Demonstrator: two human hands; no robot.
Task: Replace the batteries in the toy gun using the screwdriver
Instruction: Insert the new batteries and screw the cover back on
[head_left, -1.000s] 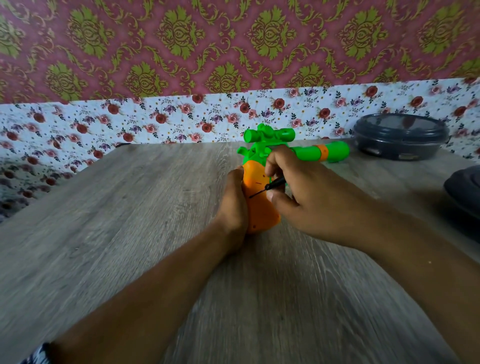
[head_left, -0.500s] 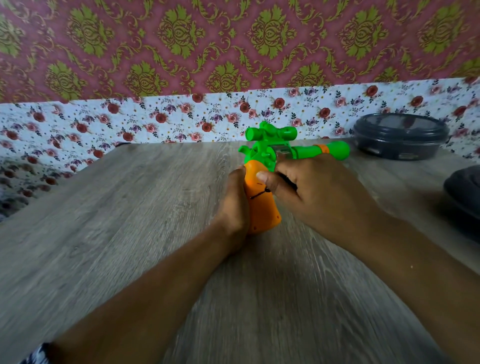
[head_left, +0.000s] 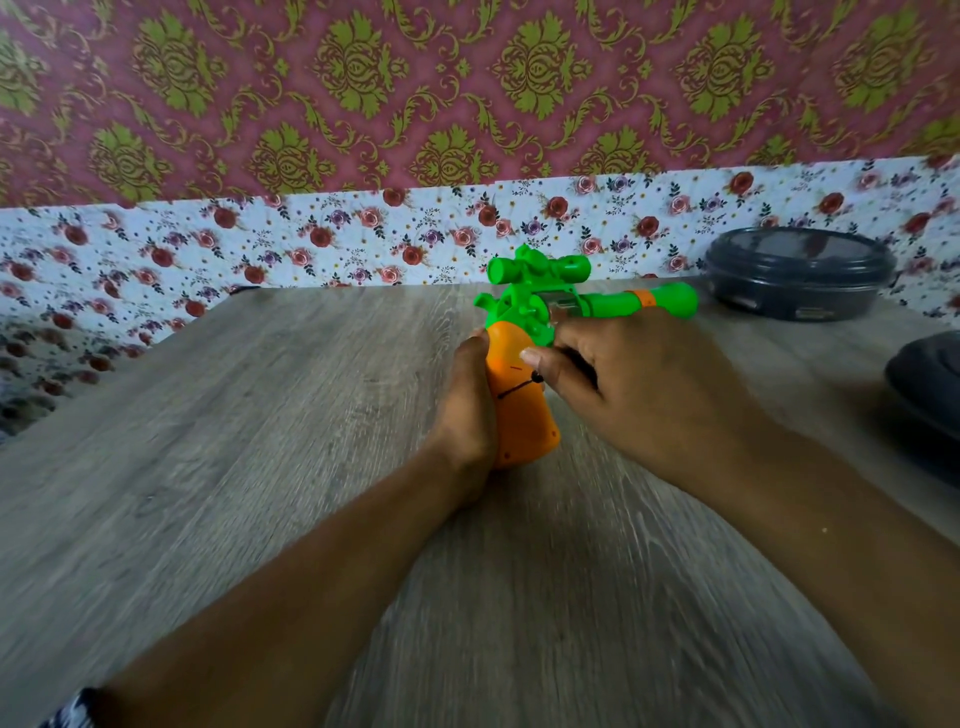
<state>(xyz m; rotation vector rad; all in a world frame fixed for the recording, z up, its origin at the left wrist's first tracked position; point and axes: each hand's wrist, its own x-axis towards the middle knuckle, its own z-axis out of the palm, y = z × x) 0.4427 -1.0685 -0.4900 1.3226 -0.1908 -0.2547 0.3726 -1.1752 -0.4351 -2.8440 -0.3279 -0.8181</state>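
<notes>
Grey wood-grain table (head_left: 208, 467) under patterned wallpaper. Right hand (head_left: 634, 395) pinching a thin black screwdriver (head_left: 519, 387), tip against the orange grip. Left hand (head_left: 467, 410) wrapped round that grip of the toy gun (head_left: 524, 415), barrel pointing right. Beyond, dark lidded container (head_left: 795, 280).

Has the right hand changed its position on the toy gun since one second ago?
Yes. The right hand has rolled over the screwdriver; its thumb now lies higher on the orange grip of the toy gun.
</notes>
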